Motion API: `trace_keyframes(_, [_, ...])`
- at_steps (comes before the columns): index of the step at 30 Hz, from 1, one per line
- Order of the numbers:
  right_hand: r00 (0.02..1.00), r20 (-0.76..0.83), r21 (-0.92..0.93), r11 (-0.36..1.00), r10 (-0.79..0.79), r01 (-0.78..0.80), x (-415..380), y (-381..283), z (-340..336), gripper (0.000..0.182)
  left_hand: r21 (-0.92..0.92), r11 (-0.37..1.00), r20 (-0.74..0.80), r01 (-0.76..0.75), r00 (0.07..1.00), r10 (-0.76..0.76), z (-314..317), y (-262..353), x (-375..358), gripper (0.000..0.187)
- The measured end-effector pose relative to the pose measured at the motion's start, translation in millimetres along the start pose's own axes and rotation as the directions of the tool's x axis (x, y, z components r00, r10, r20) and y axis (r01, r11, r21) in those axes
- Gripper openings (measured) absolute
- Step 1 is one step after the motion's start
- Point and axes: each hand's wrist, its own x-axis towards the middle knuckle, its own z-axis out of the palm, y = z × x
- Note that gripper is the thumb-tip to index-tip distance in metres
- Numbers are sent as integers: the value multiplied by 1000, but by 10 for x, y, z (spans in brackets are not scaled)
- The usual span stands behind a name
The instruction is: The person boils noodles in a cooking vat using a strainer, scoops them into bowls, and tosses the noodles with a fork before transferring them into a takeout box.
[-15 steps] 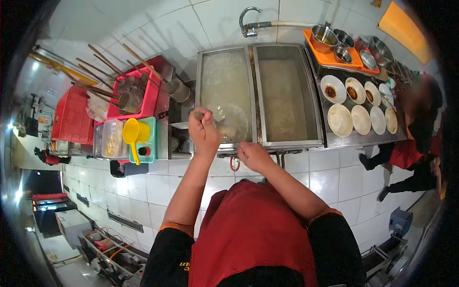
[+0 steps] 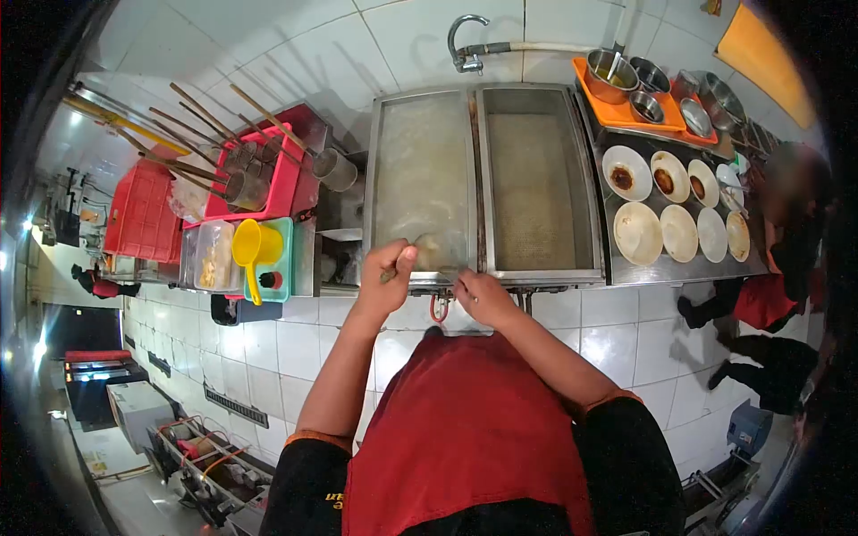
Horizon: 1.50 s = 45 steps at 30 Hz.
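My left hand [image 2: 390,275] is closed round the end of a wooden handle at the front edge of the left metal basin [image 2: 420,161]. Pale cloudy water fills that basin, and a strainer [image 2: 433,250] with something pale in it sits at its front. My right hand [image 2: 481,297] is closed at the front rim, right of the strainer, on something thin that I cannot make out. Beside it on the right is a second basin [image 2: 534,188] of murky water.
On the left stand a pink crate [image 2: 259,212] with long-handled strainers and a yellow ladle [image 2: 256,241] on a green tray. Several bowls [image 2: 637,234] lie on the right counter below an orange tray [image 2: 617,107]. A person [image 2: 791,223] stands at far right. A tap [image 2: 465,45] is behind the basins.
My left hand has moved down toward the front edge, and the handle now tilts lower. My right hand has shifted slightly right and down. The person at far right has moved a little.
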Motion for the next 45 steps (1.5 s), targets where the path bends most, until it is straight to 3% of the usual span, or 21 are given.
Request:
trace_keyframes(2, [999,-45,19,1000,3,-3,48,52,45,18,-75,997,-120,-9,993,0,-17,-89,5,48])
trace_keyframes(5, [978,8,-172,964,207,-202,58,-166,107,16,-81,995,-248,-62,968,41,-115,-191,46,49])
trace_keyframes(8, [987,22,18,987,157,-158,-55,-325,285,15,-106,990,-303,-91,951,55,-259,-285,44,50])
trace_keyframes(10, [947,-248,133,975,206,-177,11,-323,328,15,-146,983,-295,-109,954,62,-393,-286,50,51])
trace_keyframes(11, [952,-237,-30,978,192,-205,-15,-367,364,15,-217,972,-300,-92,954,23,-448,-322,43,52])
trace_keyframes(14, [942,-160,34,956,294,-293,-34,-707,499,14,-340,937,-265,-77,964,-17,-576,-393,48,52])
trace_keyframes(16, [886,-385,267,950,258,-161,-21,-594,598,15,-399,914,-232,-78,972,-19,-602,-426,67,52])
trace_keyframes(18, [840,-389,45,918,379,-394,-73,-723,657,14,-440,892,-256,-107,966,-11,-634,-457,106,51])
trace_keyframes(19, [835,-397,51,918,381,-394,-52,-754,746,14,-438,892,-249,-110,968,-3,-658,-471,138,51])
trace_keyframes(22, [866,-338,126,929,369,-347,-106,-758,1035,12,-519,851,-156,-82,988,0,-683,-522,154,49])
trace_keyframes(24, [737,-523,381,891,428,-247,-76,-654,1019,13,-458,876,-202,-151,977,63,-682,-552,182,48])
trace_keyframes(25, [757,-512,166,912,406,-376,-138,-692,1001,16,-457,876,-191,-151,979,69,-682,-544,199,48])
trace_keyframes(30, [763,-473,351,889,440,-295,-183,-590,1078,15,-441,883,-177,-161,980,91,-665,-531,264,47])
trace_keyframes(32, [783,-524,19,923,336,-383,-198,-521,1092,16,-446,879,-167,-169,981,104,-634,-490,277,47])
trace_keyframes(33, [782,-525,25,924,337,-381,-199,-517,1092,16,-449,876,-158,-178,980,118,-628,-469,285,47])
trace_keyframes(36, [744,-451,394,858,492,-329,-190,-547,1043,17,-400,899,-147,-180,980,131,-571,-476,304,47])
trace_keyframes(38, [737,-502,319,889,453,-329,-220,-578,898,15,-432,887,-126,-164,985,121,-540,-448,332,48])
trace_keyframes(40, [823,-401,338,900,402,-276,-259,-636,964,15,-453,881,-100,-140,989,106,-530,-407,347,48])
trace_keyframes(42, [791,-375,385,858,483,-341,-301,-588,938,16,-400,905,-129,-145,987,100,-514,-324,374,48])
trace_keyframes(44, [659,-434,576,752,615,-322,-345,-424,888,19,-413,901,-133,-136,987,88,-520,-261,389,47])
trace_keyframes(45, [701,-426,510,791,573,-337,-375,-367,943,18,-428,895,-136,-125,988,73,-534,-236,386,47])
